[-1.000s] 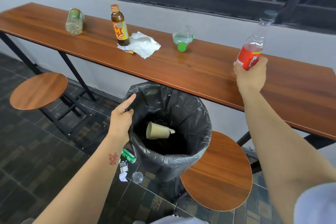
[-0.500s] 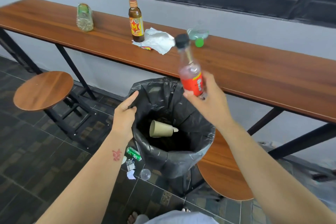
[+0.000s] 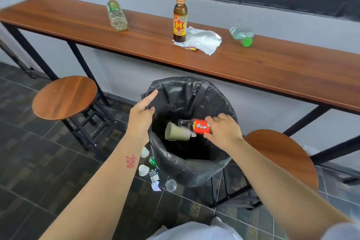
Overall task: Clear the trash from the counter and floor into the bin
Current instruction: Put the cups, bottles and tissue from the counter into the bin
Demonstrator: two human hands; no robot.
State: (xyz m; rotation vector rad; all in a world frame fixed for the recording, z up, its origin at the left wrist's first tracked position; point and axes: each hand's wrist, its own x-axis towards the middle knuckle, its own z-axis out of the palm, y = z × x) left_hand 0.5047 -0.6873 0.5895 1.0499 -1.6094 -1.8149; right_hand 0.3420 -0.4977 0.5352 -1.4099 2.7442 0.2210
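A bin lined with a black bag (image 3: 196, 167) stands on the floor below the wooden counter (image 3: 272, 68). My left hand (image 3: 143, 112) grips the bag's left rim. My right hand (image 3: 222, 131) holds a red-labelled plastic bottle (image 3: 201, 127) on its side inside the bin's mouth, cap pointing left. A brown paper cup (image 3: 176, 132) lies in the bin beside it. On the counter sit a brown glass bottle (image 3: 180, 19), crumpled white paper (image 3: 202, 42), a clear bottle (image 3: 116, 15) and a crushed green-capped bottle (image 3: 242, 34).
Small litter lies on the tiles left of the bin: a green can (image 3: 153, 161), white scraps (image 3: 143, 170), a wrapper (image 3: 154, 175) and a clear cup (image 3: 171, 185). Round wooden stools stand at left (image 3: 64, 97) and right (image 3: 282, 156) of the bin.
My right hand has carried the red-labelled bottle from the counter down into the bin's mouth and tipped it sideways. My left hand has stayed on the bag's rim.
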